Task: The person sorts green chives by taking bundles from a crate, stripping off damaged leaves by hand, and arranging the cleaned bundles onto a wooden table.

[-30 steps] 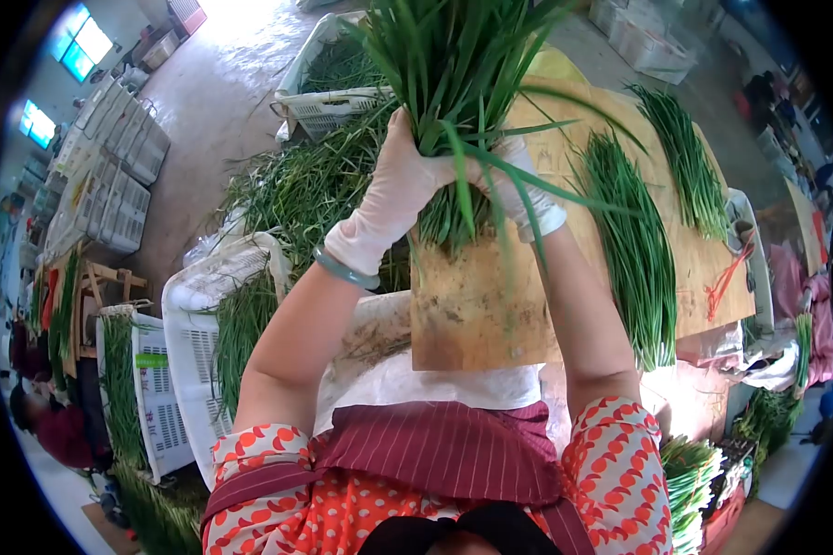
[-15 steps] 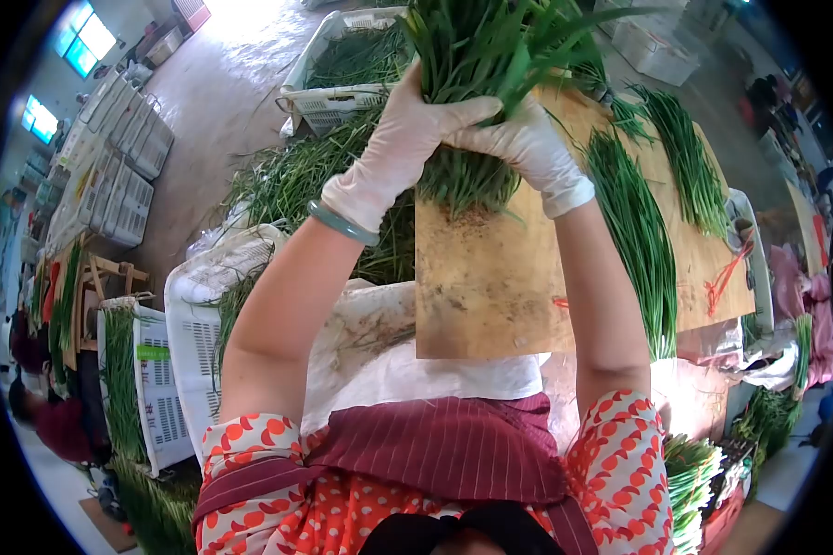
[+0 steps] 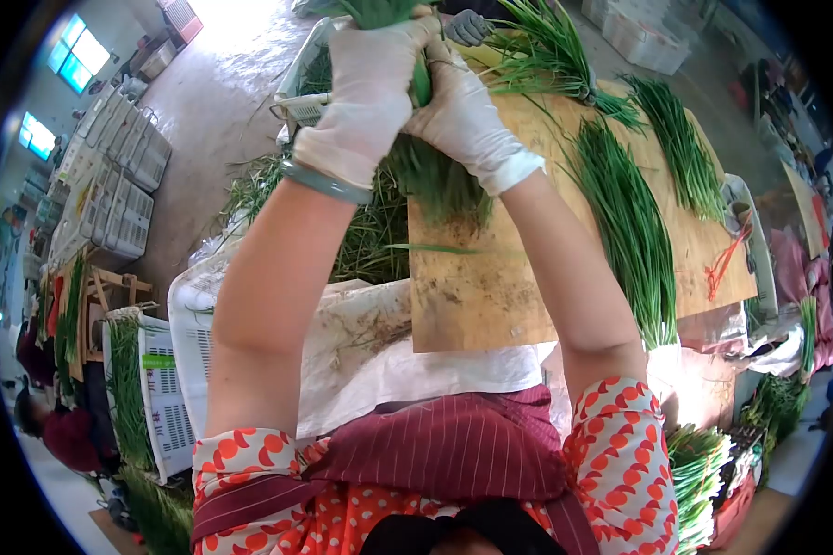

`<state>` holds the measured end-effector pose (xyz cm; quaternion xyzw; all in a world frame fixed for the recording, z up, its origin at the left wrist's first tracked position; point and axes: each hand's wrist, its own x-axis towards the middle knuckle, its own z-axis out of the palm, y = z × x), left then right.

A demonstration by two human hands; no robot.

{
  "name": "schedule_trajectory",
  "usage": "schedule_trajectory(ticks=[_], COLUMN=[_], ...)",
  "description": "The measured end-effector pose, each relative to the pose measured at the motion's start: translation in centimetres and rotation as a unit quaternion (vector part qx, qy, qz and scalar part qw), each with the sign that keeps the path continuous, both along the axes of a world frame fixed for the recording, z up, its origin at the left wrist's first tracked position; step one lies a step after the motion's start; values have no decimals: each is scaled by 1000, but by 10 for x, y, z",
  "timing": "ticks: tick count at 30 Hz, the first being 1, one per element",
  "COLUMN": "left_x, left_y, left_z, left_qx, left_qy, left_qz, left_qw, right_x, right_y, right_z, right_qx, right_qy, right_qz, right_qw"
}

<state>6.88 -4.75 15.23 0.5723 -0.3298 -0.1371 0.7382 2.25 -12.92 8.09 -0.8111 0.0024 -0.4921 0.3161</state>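
Observation:
Both my hands wear thin white gloves. My left hand (image 3: 366, 97) is closed around a bunch of garlic chives (image 3: 440, 180), near the top of the view. From the other side, my right hand (image 3: 463, 116) wraps the same bunch, its thumb close to the left hand. The leafy upper end passes out of view at the top, and the cut lower ends hang over the left edge of a wooden board (image 3: 481, 310). Exactly how the fingers lie is partly hidden.
Two chive bundles, a nearer one (image 3: 625, 231) and a farther one (image 3: 683, 153), lie on the board's right. Across it, a co-worker's grey-gloved hand (image 3: 467, 28) is beside more chives (image 3: 541, 55). Loose leaves (image 3: 370, 231) and white crates (image 3: 111, 199) are at left.
My hands and the chive bunch have moved left and up, and the bunch's leafy top has swung left. A co-worker's gloved hand now shows across the board.

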Motion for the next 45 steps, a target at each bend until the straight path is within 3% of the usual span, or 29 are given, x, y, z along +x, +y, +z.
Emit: schedule_trajectory(ticks=[1, 2, 3, 4, 6, 8, 9, 12, 14, 15, 16, 17, 20, 21, 22, 23, 25, 27, 28, 29, 32, 35, 37, 38, 39, 40, 42, 44, 45], left_x=[4, 9, 13, 3, 24, 37, 47, 83, 101, 110, 117, 120, 140, 150, 161, 156, 164, 183, 197, 217, 229, 203, 235, 249, 262, 264, 244, 225, 223], left_y=[6, 14, 33, 38, 30, 35, 35, 47, 56, 65, 72, 80, 103, 110, 118, 126, 137, 154, 161, 164, 170, 175, 191, 180, 167, 165, 166, 158, 165], left_z=[9, 13, 11, 21, -7, -27, -29, -29, -28, -22, -17, -14, -19, -27, -35, -28, -26, -38, -45, -53, -57, -52, -120, -181, -255, -325, -380, -294, -257], left_qx=[-33, -65, -59, -97, 37, 31, 22, 57, 36, 19, 3, -4, -53, -9, 12, -25, -42, -44, -46, -109, -143, -134, 161, 328, 515, 611, 569, 501, 284], left_qy=[-26, -51, -228, -9, -130, -66, -8, -1, -62, 40, 141, 166, 146, -95, -313, -174, 63, 27, -6, 84, 117, 117, -56, -76, -100, -96, -99, 4, 205], left_qz=[-39, -78, -131, -160, -84, -106, -130, -128, -62, -57, -52, -23, 14, 60, 156, 130, 118, 121, 118, 109, 145, 145, 185, 173, 127, 64, 42, 130, 138], left_qw=[998, 994, 963, 982, 987, 992, 991, 990, 996, 997, 989, 986, 988, 994, 937, 976, 990, 991, 992, 984, 972, 973, 968, 925, 841, 783, 816, 856, 926], right_x=[-17, -28, -37, -46, -66, -87, -98, -138, -153, -155, -152, -143, -74, -41, -5, 32, 100, 137, 149, 156, 136, 79, 52, 41, 31, 22, 17, 12, 11], right_y=[10, 13, 13, 11, 6, 1, -1, 22, 35, 47, 63, 75, 65, 56, 48, 41, 26, 24, 24, 25, 8, -12, -19, -21, -22, -23, -30, -22, -18], right_z=[16, 12, 6, 0, -21, -41, -49, -81, -153, -154, -154, -154, -146, -152, -163, -169, -172, -170, -166, -166, -148, -104, -94, -95, -98, -103, -110, -107, -105], right_qx=[23, 24, 18, 12, 7, 44, 28, 9, -180, -183, -112, -38, 61, 40, 22, 8, -26, -38, 15, 68, -9, 81, 97, 84, 70, 70, 61, 102, 140], right_qy=[101, 102, 87, 70, 142, 351, 349, 404, 506, 506, 508, 509, 486, 465, 445, 430, 408, 403, 396, 390, 279, 271, 289, 295, 302, 305, 352, 354, 349], right_qz=[-25, -25, 10, 44, 29, -51, -88, -168, -240, -239, -236, -232, -273, -294, -313, -276, -168, -89, -30, 29, -29, -54, -79, -111, -138, -136, -108, -84, -63], right_qw=[994, 994, 996, 996, 989, 934, 933, 899, 809, 808, 820, 828, 828, 834, 839, 860, 897, 910, 918, 918, 960, 958, 949, 945, 941, 940, 928, 926, 925])
